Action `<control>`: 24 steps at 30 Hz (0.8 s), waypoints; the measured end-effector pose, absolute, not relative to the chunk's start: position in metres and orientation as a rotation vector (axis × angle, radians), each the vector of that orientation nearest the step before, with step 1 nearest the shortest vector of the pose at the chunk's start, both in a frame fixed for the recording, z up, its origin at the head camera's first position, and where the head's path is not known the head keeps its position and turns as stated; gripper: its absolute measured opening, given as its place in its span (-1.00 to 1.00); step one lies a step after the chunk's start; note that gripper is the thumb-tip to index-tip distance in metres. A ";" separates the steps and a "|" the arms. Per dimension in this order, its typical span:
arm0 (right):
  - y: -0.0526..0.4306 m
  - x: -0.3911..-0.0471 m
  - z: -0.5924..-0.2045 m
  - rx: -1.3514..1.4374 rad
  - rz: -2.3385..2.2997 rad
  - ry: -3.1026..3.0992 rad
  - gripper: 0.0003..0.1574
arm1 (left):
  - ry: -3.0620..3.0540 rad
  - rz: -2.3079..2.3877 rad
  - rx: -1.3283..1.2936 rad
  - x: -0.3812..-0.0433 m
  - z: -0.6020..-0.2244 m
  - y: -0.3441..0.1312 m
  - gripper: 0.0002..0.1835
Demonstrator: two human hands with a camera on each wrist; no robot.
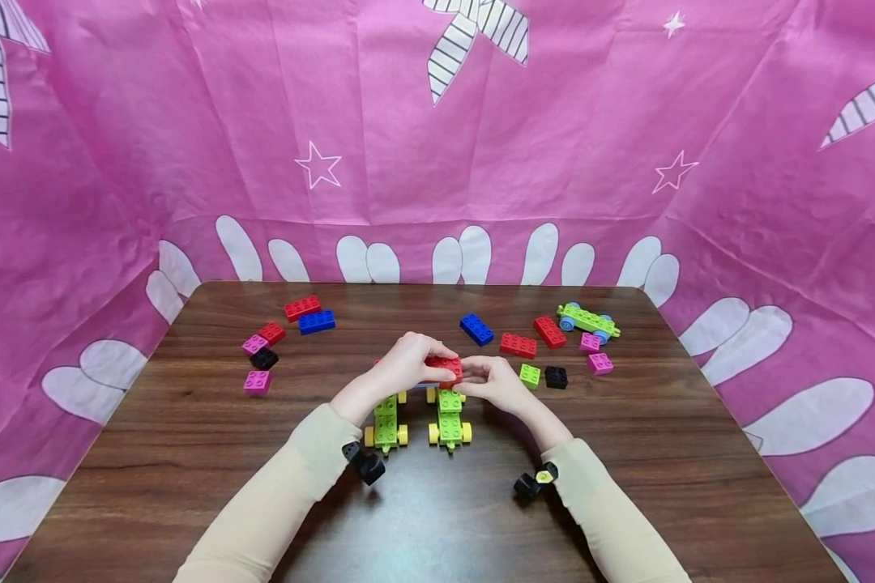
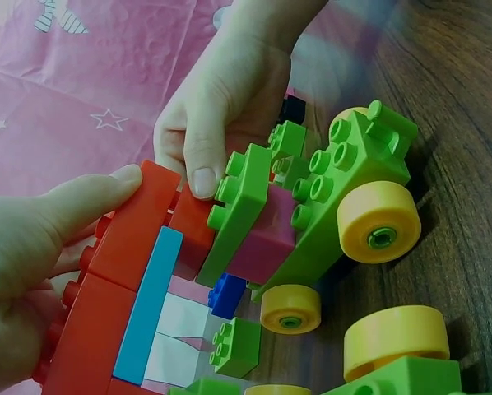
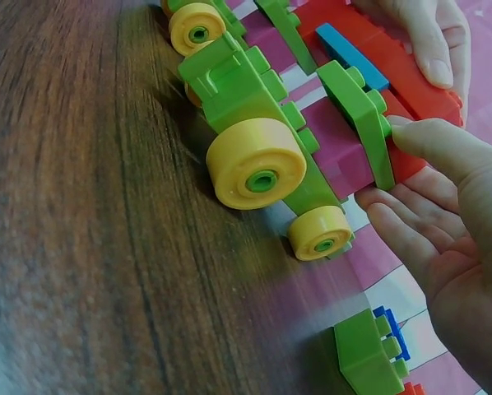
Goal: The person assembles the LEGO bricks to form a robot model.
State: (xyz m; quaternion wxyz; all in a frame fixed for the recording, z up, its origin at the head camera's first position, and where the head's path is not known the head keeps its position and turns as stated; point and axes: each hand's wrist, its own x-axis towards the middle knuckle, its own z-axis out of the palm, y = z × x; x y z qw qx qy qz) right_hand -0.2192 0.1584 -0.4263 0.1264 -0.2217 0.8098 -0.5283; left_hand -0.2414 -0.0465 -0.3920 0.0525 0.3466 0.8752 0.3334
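My left hand [image 1: 407,362] grips a red brick [image 2: 139,216] from above, its thumb along the brick's edge in the left wrist view. At the right end, my right hand [image 1: 497,384] pinches a lower red brick [image 2: 191,230] beside a green brick [image 2: 244,206]. A light blue brick [image 2: 150,304] sits under the top red bricks. All this rests on two green wheeled bases [image 1: 450,431] with yellow wheels, standing side by side. Pink bricks [image 3: 332,144] sit between the bases and the upper green bricks. My left hand hides part of the build in the head view.
On the left lie red, blue, pink [image 1: 258,382] and black bricks. On the right are a blue brick [image 1: 476,329], red bricks [image 1: 518,345], a lime brick [image 1: 529,376], a black brick [image 1: 556,376], pink bricks [image 1: 600,363] and a green base [image 1: 587,321] with blue wheels. Pink cloth surrounds the table.
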 end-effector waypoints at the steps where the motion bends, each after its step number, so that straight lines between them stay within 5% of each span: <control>1: 0.158 -0.219 -0.425 -0.640 -1.536 2.360 -0.54 | 2.663 1.011 1.050 -0.241 -0.392 -0.046 -0.68; 24: 0.158 -0.218 -0.423 -0.624 -1.526 2.368 -0.56 | 2.640 1.018 1.020 -0.242 -0.389 -0.044 -0.69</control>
